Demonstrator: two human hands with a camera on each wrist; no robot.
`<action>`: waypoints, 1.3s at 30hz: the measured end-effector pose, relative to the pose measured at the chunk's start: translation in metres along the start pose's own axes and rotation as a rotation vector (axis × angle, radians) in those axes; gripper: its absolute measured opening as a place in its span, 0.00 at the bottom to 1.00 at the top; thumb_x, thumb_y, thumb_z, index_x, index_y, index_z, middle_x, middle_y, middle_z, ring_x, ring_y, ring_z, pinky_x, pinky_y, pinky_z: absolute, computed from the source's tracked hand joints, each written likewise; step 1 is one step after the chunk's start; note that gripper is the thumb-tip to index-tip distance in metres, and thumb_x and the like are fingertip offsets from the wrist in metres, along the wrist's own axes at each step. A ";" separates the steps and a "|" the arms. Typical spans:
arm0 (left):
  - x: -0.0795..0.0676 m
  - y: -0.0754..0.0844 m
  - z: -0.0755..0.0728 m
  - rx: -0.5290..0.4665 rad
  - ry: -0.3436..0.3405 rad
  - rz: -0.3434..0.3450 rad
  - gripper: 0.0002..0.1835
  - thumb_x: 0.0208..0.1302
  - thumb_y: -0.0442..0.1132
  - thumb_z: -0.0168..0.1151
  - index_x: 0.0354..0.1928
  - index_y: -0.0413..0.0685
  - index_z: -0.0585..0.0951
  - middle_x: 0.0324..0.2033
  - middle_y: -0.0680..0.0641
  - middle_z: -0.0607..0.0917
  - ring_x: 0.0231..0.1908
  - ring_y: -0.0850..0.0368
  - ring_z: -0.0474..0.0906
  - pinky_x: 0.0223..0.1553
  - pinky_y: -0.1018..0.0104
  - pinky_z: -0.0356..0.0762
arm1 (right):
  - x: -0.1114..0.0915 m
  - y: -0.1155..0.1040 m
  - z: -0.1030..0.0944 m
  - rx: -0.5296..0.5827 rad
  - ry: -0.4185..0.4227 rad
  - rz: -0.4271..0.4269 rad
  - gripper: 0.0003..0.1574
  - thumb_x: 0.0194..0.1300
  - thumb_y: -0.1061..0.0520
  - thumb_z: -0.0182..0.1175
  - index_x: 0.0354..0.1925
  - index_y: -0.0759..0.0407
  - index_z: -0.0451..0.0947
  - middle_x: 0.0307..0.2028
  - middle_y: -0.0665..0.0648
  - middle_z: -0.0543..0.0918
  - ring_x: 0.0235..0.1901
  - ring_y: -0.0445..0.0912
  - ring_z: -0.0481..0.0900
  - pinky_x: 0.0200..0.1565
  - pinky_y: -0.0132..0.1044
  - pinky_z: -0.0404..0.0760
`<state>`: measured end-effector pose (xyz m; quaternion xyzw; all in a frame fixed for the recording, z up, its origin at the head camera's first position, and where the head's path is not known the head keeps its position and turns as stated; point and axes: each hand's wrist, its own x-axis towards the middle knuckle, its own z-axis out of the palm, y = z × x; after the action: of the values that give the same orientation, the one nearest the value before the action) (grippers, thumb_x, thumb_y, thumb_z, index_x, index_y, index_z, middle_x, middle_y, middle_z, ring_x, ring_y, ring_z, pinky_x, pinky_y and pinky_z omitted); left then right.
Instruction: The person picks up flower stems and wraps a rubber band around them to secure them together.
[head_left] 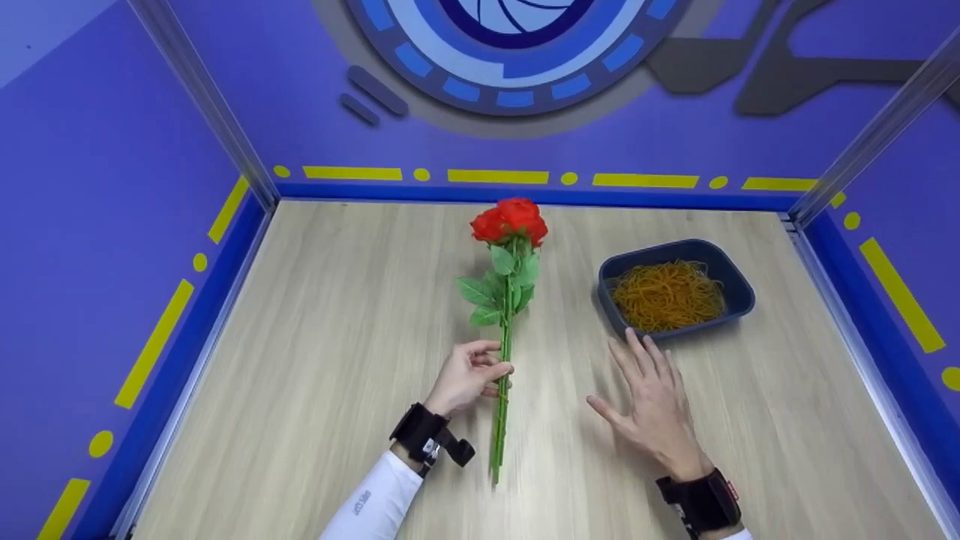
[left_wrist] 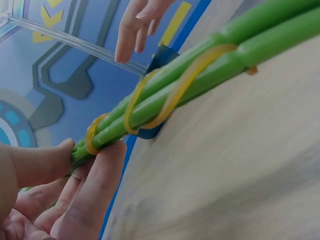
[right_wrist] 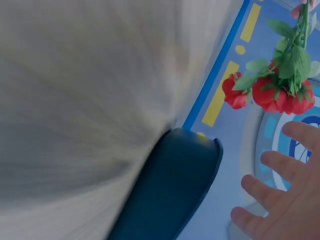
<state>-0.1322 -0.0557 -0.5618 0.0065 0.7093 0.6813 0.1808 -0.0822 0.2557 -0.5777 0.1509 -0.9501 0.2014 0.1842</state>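
My left hand (head_left: 469, 377) pinches a bunch of red roses (head_left: 514, 219) by its green stems (head_left: 498, 442), thumb on one side and fingers on the other. Wound around the stems just below the fingers is a yellow rubber band (left_wrist: 187, 77), its loops plain in the left wrist view. The blooms and leaves (head_left: 491, 296) point away from me. To the right, my right hand (head_left: 656, 409) spreads its fingers and holds nothing. Its fingertips are right by the near edge of a dark blue bin (head_left: 739, 289) heaped with yellow-brown rubber bands (head_left: 667, 296).
The light wooden tabletop (head_left: 337, 322) runs back to a blue-purple printed wall (head_left: 292, 112). Side walls (head_left: 97, 225) enclose it left and right, with metal strips (head_left: 870, 367) along the edges.
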 end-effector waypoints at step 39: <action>0.013 -0.034 -0.003 0.128 0.024 -0.103 0.29 0.71 0.31 0.66 0.70 0.31 0.71 0.38 0.48 0.79 0.17 0.62 0.77 0.22 0.68 0.85 | -0.020 0.002 0.001 0.050 -0.086 0.163 0.57 0.61 0.35 0.73 0.79 0.55 0.64 0.80 0.66 0.62 0.78 0.70 0.60 0.76 0.73 0.52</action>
<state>-0.1375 -0.0578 -0.5977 -0.0267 0.7529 0.6245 0.2061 -0.0660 0.2615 -0.5873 0.0861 -0.9610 0.2325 0.1223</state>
